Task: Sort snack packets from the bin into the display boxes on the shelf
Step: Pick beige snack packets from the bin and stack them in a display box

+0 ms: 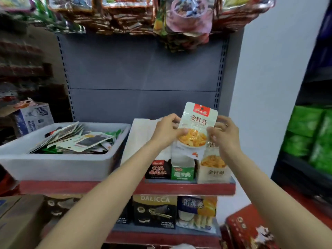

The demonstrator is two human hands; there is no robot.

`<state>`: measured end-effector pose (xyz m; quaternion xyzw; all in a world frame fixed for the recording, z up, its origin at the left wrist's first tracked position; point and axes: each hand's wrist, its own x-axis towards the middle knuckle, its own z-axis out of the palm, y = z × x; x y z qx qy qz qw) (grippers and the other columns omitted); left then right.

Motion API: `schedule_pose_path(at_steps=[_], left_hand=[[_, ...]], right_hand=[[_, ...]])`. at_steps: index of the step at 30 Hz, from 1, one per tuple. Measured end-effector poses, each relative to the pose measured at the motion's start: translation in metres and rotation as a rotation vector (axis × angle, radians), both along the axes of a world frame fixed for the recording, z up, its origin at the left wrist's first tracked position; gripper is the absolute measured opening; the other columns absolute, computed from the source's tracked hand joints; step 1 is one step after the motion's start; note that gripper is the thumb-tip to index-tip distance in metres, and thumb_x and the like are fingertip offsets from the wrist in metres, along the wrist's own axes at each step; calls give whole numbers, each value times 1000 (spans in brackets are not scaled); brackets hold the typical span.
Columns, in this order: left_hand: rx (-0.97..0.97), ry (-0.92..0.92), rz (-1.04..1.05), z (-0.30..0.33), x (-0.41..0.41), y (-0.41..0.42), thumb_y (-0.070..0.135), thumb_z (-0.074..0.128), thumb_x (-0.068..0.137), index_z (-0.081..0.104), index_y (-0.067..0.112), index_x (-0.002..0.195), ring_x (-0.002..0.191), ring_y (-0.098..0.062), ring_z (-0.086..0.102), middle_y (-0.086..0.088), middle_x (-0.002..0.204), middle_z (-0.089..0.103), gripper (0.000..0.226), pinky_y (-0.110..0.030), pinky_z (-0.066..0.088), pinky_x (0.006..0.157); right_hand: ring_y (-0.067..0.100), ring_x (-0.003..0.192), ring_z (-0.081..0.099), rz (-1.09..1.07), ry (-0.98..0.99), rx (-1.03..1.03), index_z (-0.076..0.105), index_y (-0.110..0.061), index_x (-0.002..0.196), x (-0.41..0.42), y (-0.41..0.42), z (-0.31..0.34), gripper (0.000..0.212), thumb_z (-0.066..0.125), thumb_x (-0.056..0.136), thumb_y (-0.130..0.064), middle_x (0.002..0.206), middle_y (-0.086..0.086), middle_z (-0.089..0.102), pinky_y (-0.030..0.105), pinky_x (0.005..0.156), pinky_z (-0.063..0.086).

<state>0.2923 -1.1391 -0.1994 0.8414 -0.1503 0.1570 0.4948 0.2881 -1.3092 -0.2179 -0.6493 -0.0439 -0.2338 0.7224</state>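
Both hands hold one pale snack packet (pixel 195 130) with a red label and an orange food picture, upright above the display boxes. My left hand (pixel 168 131) pinches its left edge; my right hand (pixel 223 134) pinches its right edge. Below stand three display boxes on the red-edged shelf (pixel 188 188): a black box (pixel 158 170), a green-and-white box (pixel 182 170) and a beige box (pixel 213 172) that shows the same orange picture and holds like packets. The grey bin (pixel 59 166) at left holds several loose packets (pixel 75 139).
A white paper bag (pixel 142 139) leans between the bin and the boxes. Hanging snack bags (pixel 183 20) crowd the top. A lower shelf carries a black wafer box (pixel 154 211) and an egg-roll pack (pixel 196 212). Green packs (pixel 309 137) fill the rack at right.
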Motion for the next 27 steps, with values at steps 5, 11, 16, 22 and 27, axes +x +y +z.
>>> schedule_pose_path(at_steps=[5,11,16,22,27], left_hand=[[6,68,-71,-12,9,-50,14,71,82,51,12,92,86,-18,65,-1,94,64,22,-44,59,67],[203,12,-3,-33,14,-71,18,75,78,53,18,114,87,-16,62,1,102,67,43,-32,52,64],[380,-118,68,-41,15,-73,18,81,70,20,22,141,102,-22,57,-5,112,61,94,-33,48,69],[639,-206,194,-46,11,-73,36,77,74,35,24,131,110,-21,45,-3,120,51,71,-32,30,79],[751,-263,264,-55,7,-77,39,75,75,35,24,129,111,-22,43,-4,121,49,69,-34,34,84]], right_hand=[[17,94,65,-128,-17,-135,51,-21,110,8,-43,-4,38,58,83,4,102,1,64,34,69,57],[8,86,60,-136,-36,-458,33,-25,136,8,-64,-16,74,66,78,7,97,-10,55,14,59,50],[16,108,52,-135,-3,-760,18,-30,147,7,-67,-30,97,71,73,5,125,5,46,18,71,48],[24,113,48,-139,68,-1001,28,-20,141,-2,-65,-23,86,75,72,-1,126,8,35,25,80,47],[27,122,39,-151,170,-1115,22,-18,144,-2,-59,-24,91,78,72,-12,129,10,28,35,92,49]])
